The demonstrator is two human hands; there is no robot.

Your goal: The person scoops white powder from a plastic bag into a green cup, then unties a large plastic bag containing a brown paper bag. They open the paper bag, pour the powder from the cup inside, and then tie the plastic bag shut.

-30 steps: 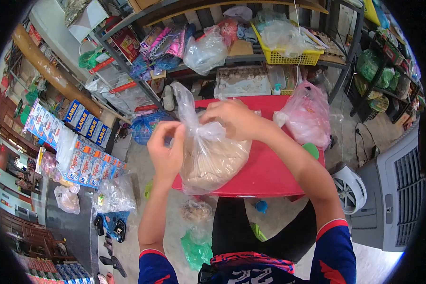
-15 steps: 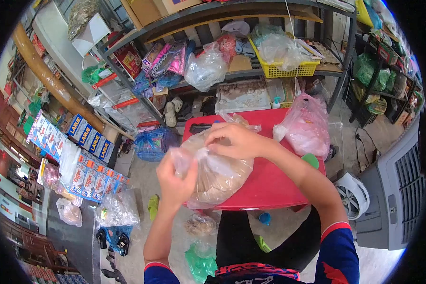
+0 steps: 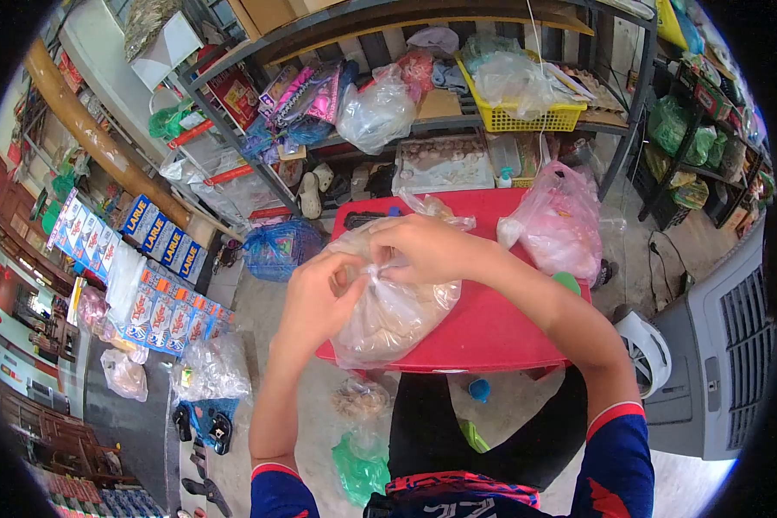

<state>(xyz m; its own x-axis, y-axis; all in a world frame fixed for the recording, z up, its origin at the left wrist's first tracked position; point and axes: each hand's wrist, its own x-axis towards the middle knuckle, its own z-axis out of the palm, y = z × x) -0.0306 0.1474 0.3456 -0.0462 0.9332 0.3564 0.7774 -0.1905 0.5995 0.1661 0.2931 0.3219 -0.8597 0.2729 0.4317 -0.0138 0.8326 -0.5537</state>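
Observation:
A large clear plastic bag (image 3: 397, 321) with tan contents rests on the red table (image 3: 514, 324). Its neck is gathered into a tight white bunch that looks like a knot. My left hand (image 3: 319, 293) pinches the plastic at the left of the neck, thumb and fingertips together. From the right, my right hand (image 3: 427, 249) curls over the top with its fingertips closed on the neck. What the tan contents are, I cannot make out through the plastic.
A pink plastic bag (image 3: 561, 224) stands on the table's right side. Behind is a metal shelf with a yellow basket (image 3: 527, 119) and several bags. A grey air cooler (image 3: 712, 345) is at right. Beer cartons (image 3: 160, 315) stand at left; a green bag (image 3: 361, 466) lies on the floor.
My left hand has moved in closer to the bag's neck, and the loose plastic it held out to the left is drawn in. The neck now looks tighter.

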